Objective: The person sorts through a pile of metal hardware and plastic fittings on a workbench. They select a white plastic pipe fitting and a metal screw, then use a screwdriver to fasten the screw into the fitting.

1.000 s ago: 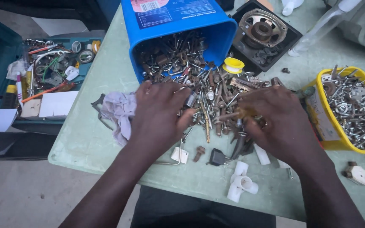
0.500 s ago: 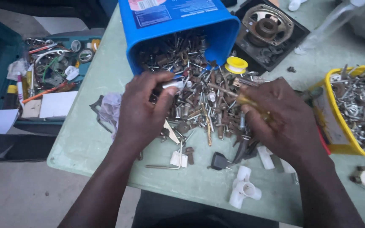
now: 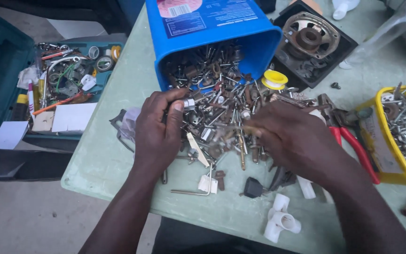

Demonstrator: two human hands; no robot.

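Head view: left hand [image 3: 158,134] pinches small silver metal fitting [image 3: 189,104], right hand [image 3: 297,141] blurred, grip unclear, over rusty screw heap [image 3: 222,117] spilling from tipped blue plastic tub [image 3: 212,33].

Right hand [image 3: 301,141] motion-blurred, fingers unclear, covering hardware pile [image 3: 222,117] at 3 o'clock. Yellow tub [image 3: 377,150] cut by right edge; blue bin [image 3: 212,23] cut at 12.

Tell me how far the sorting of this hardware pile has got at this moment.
Partly done: the yellow tub on the right already holds screws and bolts. In hand: the left hand pinches a small silver metal piece, and the blurred right hand rests in the pile. Left: a large heap of mixed metal parts covers the table, and the tipped blue bucket is still part full.
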